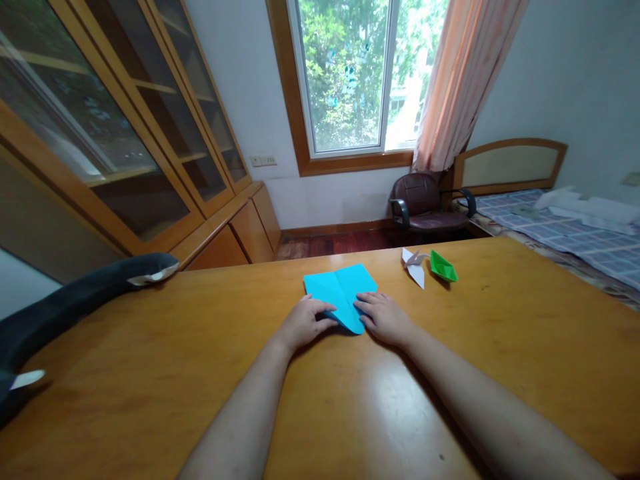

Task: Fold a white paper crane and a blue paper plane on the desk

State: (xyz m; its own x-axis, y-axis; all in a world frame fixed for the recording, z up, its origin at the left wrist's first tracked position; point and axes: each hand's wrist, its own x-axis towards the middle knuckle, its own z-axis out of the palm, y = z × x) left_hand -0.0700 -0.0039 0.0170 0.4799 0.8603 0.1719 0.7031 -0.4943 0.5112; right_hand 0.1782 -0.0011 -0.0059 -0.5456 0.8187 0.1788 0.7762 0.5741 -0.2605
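A blue sheet of paper [334, 285] with a crease down its middle lies on the wooden table [320, 413]. Its near edge curls up between my hands. At the left edge of the sheet, my left hand [306, 321] pinches the paper between thumb and fingers. My right hand [384, 317] rests flat on the right side of the sheet, its fingers stretched over the paper. Beyond my right hand lie a folded white paper crane [413, 267] and a green paper boat [443, 267].
A dark curved object [85, 293] with a pale tip lies along the table's left side. Past the table's far edge stand a glass-fronted cabinet [165, 100], a brown armchair [420, 200] and a bed [565, 217].
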